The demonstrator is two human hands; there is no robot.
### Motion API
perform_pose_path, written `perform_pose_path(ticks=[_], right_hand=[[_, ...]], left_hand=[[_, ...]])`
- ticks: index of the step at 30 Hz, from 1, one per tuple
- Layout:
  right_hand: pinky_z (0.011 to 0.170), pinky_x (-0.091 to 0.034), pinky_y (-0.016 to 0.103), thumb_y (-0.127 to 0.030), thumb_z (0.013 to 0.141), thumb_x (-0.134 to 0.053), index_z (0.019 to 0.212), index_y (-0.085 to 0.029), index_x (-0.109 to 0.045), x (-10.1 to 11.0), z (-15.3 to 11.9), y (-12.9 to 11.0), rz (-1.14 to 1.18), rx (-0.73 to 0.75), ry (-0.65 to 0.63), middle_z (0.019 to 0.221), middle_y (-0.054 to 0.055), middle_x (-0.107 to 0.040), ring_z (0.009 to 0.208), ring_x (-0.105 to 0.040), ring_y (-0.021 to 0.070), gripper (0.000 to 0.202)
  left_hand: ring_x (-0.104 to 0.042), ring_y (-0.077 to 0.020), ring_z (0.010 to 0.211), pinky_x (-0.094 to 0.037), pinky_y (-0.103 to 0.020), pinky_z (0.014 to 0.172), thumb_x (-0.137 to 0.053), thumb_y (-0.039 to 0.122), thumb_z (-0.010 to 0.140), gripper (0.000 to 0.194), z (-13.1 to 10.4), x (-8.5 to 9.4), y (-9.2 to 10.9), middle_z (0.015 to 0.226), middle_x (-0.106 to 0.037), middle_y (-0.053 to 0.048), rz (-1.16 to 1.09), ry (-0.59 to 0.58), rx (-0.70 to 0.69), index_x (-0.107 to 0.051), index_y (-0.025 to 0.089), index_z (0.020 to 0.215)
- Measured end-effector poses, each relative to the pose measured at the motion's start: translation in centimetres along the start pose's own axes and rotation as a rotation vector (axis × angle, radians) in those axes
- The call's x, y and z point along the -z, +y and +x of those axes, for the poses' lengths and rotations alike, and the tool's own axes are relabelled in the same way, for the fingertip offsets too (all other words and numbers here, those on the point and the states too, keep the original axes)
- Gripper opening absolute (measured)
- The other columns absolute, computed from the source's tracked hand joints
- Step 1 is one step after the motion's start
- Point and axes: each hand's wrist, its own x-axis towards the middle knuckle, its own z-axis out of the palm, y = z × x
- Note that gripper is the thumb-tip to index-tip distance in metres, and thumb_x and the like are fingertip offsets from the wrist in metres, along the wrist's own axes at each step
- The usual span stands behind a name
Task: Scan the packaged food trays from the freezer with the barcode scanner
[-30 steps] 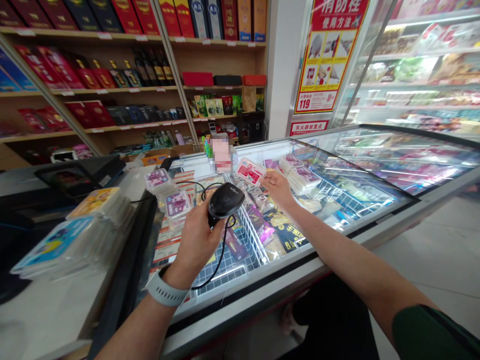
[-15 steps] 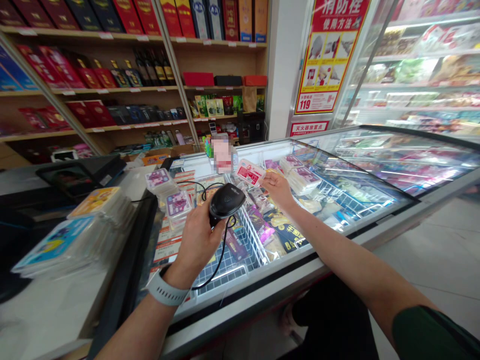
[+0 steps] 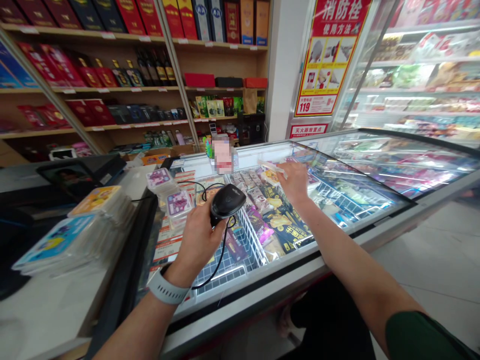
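Note:
My left hand [image 3: 200, 232] is wrapped round the handle of a black barcode scanner [image 3: 228, 201], whose head points away over the glass-topped freezer [image 3: 247, 295]. A black cable hangs from the scanner. Farther right, my right hand [image 3: 295, 181] pinches a flat, pale plastic pack [image 3: 273, 166] by its edge, tilted so that its printed side hardly shows. Beneath that hand lies a pile of purple-and-white packs [image 3: 313, 181], partly hidden by the fingers. Left of the scanner, two small piles of purple-labelled packs [image 3: 179, 204] rest on the freezer top.
A tall stack of blue- and orange-labelled packs [image 3: 56, 245] stands on the counter [image 3: 48, 310] at left, near a dark screen [image 3: 71, 175]. Wire baskets [image 3: 251, 235] with frozen goods show under the glass. Shelves of boxes and bottles [image 3: 146, 67] line the back wall.
My right hand has moved right with the pack, from near the scanner to the purple-and-white pile. The pack has turned from face-on to nearly edge-on. My left hand and the scanner stay put.

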Motion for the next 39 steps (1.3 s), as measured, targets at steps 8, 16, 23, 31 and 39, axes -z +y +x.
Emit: perform_pose_path(ticks=[8,16,23,31,39], right_hand=[[0.093,-0.029,0.047,-0.011,0.091,-0.038,0.099,-0.016,-0.068,-0.2,0.4,0.2,-0.496,0.158,-0.263,0.096,0.013,-0.070,0.096,-0.055,0.0283,0.031],[0.084,-0.032,0.042,-0.007,0.087,-0.038,0.099,-0.011,-0.067,-0.4,-0.4,-0.6,-0.578,0.138,-0.338,0.098,0.018,-0.069,0.095,-0.056,0.0290,0.032],[0.089,-0.030,0.046,-0.011,0.089,-0.038,0.101,-0.011,-0.066,-0.5,-0.8,-1.3,-0.508,0.155,-0.302,0.100,0.017,-0.067,0.098,-0.055,0.0314,0.030],[0.107,-0.024,0.047,-0.031,0.096,-0.040,0.123,-0.014,-0.058,-1.7,-1.5,-2.0,-0.221,0.268,-0.263,0.118,0.014,-0.066,0.112,-0.054,0.0278,0.037],[0.108,-0.037,0.044,-0.029,0.091,-0.050,0.135,-0.014,-0.050,-5.3,-1.4,-7.3,0.266,0.572,-0.373,0.135,0.014,-0.057,0.127,-0.050,0.0248,0.046]], left_hand=[[-0.061,-0.0290,0.104,-0.047,-0.043,0.091,-0.058,0.027,0.082,0.049,0.1,0.0,-0.1,0.111,-0.067,-0.011,-0.017,-0.002,0.013,-0.053,0.017,0.129],[-0.061,-0.0284,0.103,-0.047,-0.044,0.092,-0.057,0.027,0.083,0.049,0.1,0.1,-0.2,0.113,-0.067,-0.011,-0.034,-0.005,0.007,-0.051,0.016,0.131],[-0.060,-0.0294,0.103,-0.046,-0.045,0.091,-0.058,0.026,0.082,0.049,-0.1,0.1,-0.1,0.111,-0.067,-0.012,-0.020,0.028,0.001,-0.052,0.015,0.130],[-0.058,-0.0280,0.111,-0.044,-0.045,0.097,-0.057,0.023,0.083,0.048,-0.2,0.2,0.1,0.118,-0.064,-0.012,-0.074,0.057,-0.005,-0.050,0.017,0.131],[-0.057,-0.0275,0.114,-0.043,-0.045,0.098,-0.059,0.019,0.081,0.054,-0.5,0.2,0.3,0.124,-0.062,-0.011,-0.091,0.111,-0.031,-0.046,0.018,0.133]])
